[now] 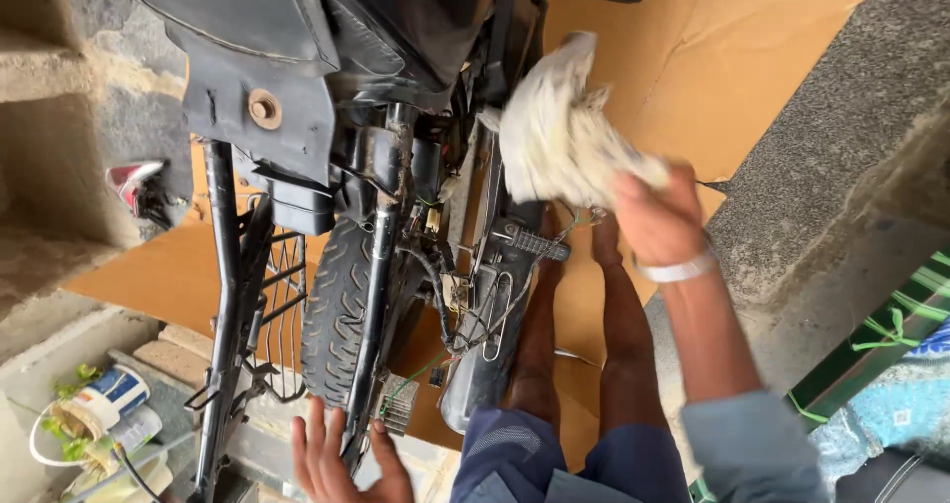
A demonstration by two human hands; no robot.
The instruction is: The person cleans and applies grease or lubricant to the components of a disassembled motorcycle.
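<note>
My right hand (651,216) grips a crumpled white cloth (554,127) and presses it against the side of a black motorcycle (396,117), near the frame above the footpeg (529,241). The cloth looks blurred with motion. A metal bangle sits on that wrist. My left hand (341,458) rests with fingers spread against the lower frame tube beside the rear tyre (336,305), holding nothing. My bare legs stand close to the bike.
Brown cardboard sheets (732,58) lie on the ground under the bike. Rough stone blocks (59,117) and concrete surround it. A white paint tin with green leaves (104,404) sits at lower left. A metal saree guard (272,295) flanks the tyre.
</note>
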